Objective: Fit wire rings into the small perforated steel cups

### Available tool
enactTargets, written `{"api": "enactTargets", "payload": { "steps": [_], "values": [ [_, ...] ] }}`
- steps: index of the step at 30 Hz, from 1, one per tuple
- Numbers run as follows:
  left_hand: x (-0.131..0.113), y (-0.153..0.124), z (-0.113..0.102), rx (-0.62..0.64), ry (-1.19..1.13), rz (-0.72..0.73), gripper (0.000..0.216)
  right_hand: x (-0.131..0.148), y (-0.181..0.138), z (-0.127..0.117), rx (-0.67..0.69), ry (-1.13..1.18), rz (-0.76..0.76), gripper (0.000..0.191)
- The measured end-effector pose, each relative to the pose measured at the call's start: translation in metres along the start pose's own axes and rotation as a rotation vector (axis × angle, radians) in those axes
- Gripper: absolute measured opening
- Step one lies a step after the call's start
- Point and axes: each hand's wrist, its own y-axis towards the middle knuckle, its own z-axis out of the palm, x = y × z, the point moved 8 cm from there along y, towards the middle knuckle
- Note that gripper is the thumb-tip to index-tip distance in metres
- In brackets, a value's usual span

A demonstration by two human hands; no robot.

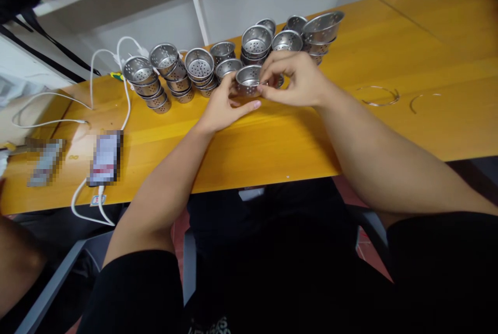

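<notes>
A small perforated steel strainer cup [248, 84] is between my two hands at the front of the rows of cups. My left hand [223, 106] curls round its left side, with the thumb stretched out below it. The thumb and fingers of my right hand [295, 79] pinch the cup's right rim. Just behind are another strainer cup [229, 67] and a taller stack of strainer cups [257, 42]. What lies under the held cup is partly hidden by my fingers.
More stacked strainer cups [199, 67] line the table [268, 152] to the left, others [322, 28] at the back right. Thin curved wire pieces [379, 96] lie at right. A phone [104, 160] and white cables [93, 77] are at left, beside another person's arm [17, 251].
</notes>
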Motion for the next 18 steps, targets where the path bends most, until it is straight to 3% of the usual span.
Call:
{"api": "enactTargets", "payload": {
  "steps": [5,9,14,18],
  "values": [
    [0.012,0.0,0.005,-0.004,-0.008,0.014,0.122,-0.005,-0.005,0.011,0.124,0.011,0.002,0.04],
    [0.024,0.002,0.006,-0.017,-0.048,0.031,0.127,-0.004,-0.002,-0.002,-0.002,-0.079,0.015,0.026],
    [0.034,0.002,0.002,-0.015,-0.028,-0.01,0.119,0.021,-0.004,-0.063,-0.347,-0.265,0.089,0.015],
    [0.03,0.002,0.003,-0.001,-0.029,0.024,0.118,0.037,-0.027,-0.13,-0.545,-0.289,0.302,0.02]
  ]
}}
